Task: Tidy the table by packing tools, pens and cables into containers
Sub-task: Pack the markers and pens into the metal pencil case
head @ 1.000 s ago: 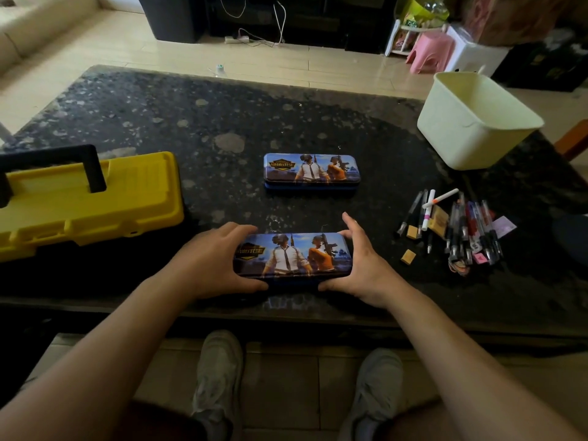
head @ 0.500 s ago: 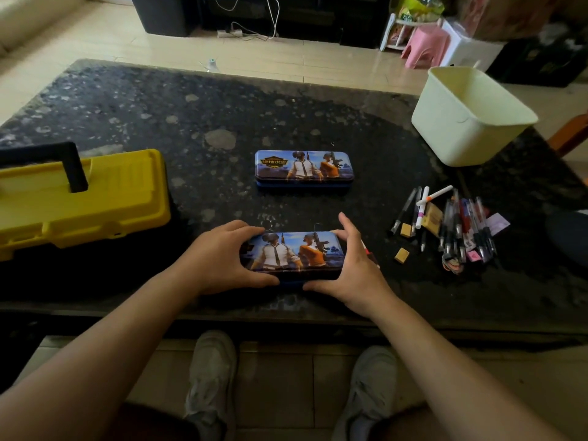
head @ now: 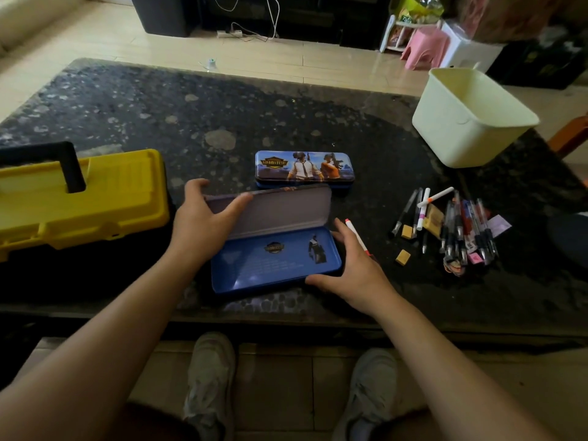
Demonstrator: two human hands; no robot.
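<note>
Dark speckled stone made up the table (head: 286,116), its near edge running just above the person's shoes and its far edge meeting pale floor tiles. Most of the far half lay bare, giving wide room between the things on it.

At the near edge sat the open tin (head: 273,262), blue inside and empty, its lid (head: 280,208) raised and leaning back. The left hand (head: 203,224) gripped the lid's left end, thumb across the grey inner face and fingers curled behind the top rim. The right hand (head: 353,268) cupped the tin's right end, fingers loosely spread, thumb along the front rim; a red-tipped pen (head: 356,233) lay just beside its knuckles, and I could not tell whether the fingers held it.

Just behind the lid lay a second tin (head: 304,167), shut, picture side up. To the left, a yellow toolbox (head: 82,198) with a black handle stood closed, running off the picture's left edge, with a narrow dark gap between it and the left wrist. To the right, a loose pile of pens (head: 461,227) lay with small tan erasers (head: 402,257) near it, apart from the open tin. A cream bin (head: 461,128) stood at the far right corner, close to the table's edge, tilted in the wide view.
</note>
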